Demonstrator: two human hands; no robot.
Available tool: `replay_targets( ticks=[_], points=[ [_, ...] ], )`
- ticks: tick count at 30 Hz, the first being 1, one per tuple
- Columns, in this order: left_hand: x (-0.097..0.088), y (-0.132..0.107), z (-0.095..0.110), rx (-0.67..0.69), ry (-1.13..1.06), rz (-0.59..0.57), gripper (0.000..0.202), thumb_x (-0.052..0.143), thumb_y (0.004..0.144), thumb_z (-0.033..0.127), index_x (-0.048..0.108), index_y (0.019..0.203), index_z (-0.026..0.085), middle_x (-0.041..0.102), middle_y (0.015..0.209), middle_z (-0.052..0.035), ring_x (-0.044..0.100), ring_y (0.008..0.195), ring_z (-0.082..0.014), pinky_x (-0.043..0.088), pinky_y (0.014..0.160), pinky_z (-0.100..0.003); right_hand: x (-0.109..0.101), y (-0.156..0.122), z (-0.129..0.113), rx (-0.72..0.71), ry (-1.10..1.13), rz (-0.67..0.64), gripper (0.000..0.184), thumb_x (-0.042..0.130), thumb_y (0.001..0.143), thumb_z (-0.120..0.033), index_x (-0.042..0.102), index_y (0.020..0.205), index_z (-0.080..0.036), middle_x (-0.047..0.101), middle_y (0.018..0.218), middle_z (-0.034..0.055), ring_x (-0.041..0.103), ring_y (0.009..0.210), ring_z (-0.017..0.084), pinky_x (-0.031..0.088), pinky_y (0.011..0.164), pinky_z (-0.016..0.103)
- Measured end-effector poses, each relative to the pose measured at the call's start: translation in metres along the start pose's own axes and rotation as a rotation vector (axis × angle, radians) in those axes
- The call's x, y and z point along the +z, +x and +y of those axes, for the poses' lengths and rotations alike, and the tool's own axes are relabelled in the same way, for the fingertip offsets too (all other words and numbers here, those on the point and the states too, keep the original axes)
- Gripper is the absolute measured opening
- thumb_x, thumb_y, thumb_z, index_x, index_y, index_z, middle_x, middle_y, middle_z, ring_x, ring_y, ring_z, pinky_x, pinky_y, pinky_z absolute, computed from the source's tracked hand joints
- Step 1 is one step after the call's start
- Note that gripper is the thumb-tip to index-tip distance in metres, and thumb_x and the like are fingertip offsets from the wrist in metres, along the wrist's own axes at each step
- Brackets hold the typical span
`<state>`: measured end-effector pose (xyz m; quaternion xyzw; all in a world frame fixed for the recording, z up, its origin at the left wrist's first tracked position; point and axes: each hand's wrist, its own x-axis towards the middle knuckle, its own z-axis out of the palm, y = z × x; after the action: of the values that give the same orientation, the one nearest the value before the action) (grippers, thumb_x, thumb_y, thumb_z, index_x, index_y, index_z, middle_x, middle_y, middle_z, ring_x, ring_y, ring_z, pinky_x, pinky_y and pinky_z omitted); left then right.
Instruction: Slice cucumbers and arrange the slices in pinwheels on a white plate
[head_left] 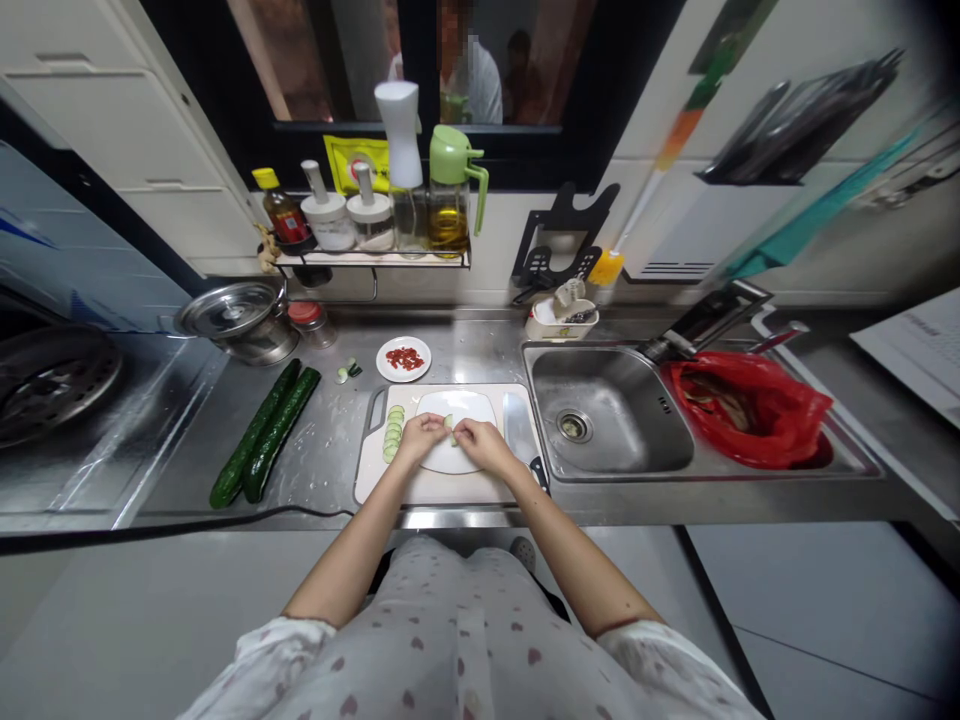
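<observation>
Over a white plate (465, 408) that lies on a white cutting board (435, 485), both my hands meet. My left hand (421, 435) and my right hand (478, 440) are closed in a pinch on cucumber slices (450, 424) held between them. A row of cut cucumber slices (392, 432) lies on the board just left of my left hand. A knife (519, 425) rests along the board's right side, blade pointing away from me.
Two whole cucumbers (266, 432) lie left of the board. A small dish of red chilli (403, 358) and cucumber ends (348, 369) sit behind. A steel sink (607, 420) is right, with a red bag (750, 405). Pot lid (229, 310), condiment rack (375, 215).
</observation>
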<state>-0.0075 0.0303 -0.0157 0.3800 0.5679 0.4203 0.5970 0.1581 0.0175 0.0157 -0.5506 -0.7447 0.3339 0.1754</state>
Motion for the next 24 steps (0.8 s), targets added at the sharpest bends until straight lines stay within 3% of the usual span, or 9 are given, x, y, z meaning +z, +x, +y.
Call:
replay_targets(
  ticks=[4, 9, 15, 24],
  points=[
    [0.001, 0.017, -0.011, -0.022, 0.175, 0.021, 0.031, 0.079, 0.056, 0.027, 0.064, 0.08, 0.015, 0.062, 0.059, 0.003, 0.055, 0.053, -0.0084, 0.042, 0.056, -0.02, 0.002, 0.008, 0.004, 0.079, -0.225, -0.064, 0.023, 0.047, 0.092, -0.028, 0.066, 0.101, -0.02, 0.072, 0.091, 0.0043, 0.062, 0.084, 0.017, 0.034, 0.067, 0.023],
    [0.004, 0.03, -0.004, -0.031, 0.527, 0.055, 0.026, 0.076, 0.063, 0.024, 0.067, 0.087, 0.017, 0.067, 0.067, 0.0015, 0.06, 0.061, -0.0115, 0.044, 0.062, -0.022, 0.003, 0.017, 0.0, 0.096, -0.418, -0.061, 0.025, 0.042, 0.095, -0.029, 0.065, 0.102, -0.021, 0.072, 0.097, 0.0064, 0.062, 0.093, 0.02, 0.032, 0.077, 0.027],
    [0.012, 0.023, 0.015, 0.059, 0.944, 0.09, 0.025, 0.07, 0.072, 0.026, 0.067, 0.096, 0.022, 0.07, 0.079, -0.0008, 0.064, 0.079, -0.0168, 0.044, 0.072, -0.025, 0.008, 0.019, -0.002, 0.097, -0.51, -0.053, 0.026, 0.038, 0.097, -0.028, 0.062, 0.103, -0.019, 0.071, 0.098, 0.0075, 0.062, 0.091, 0.02, 0.028, 0.082, 0.03],
    [0.012, 0.011, 0.017, 0.144, 1.149, 0.073, 0.02, 0.061, 0.083, 0.031, 0.067, 0.101, 0.026, 0.07, 0.091, -0.0022, 0.063, 0.088, -0.0188, 0.043, 0.074, -0.027, 0.017, 0.004, 0.002, 0.034, -0.594, -0.076, 0.028, 0.034, 0.098, -0.025, 0.061, 0.107, -0.02, 0.07, 0.095, 0.0085, 0.06, 0.087, 0.02, 0.025, 0.079, 0.031]
  ],
)
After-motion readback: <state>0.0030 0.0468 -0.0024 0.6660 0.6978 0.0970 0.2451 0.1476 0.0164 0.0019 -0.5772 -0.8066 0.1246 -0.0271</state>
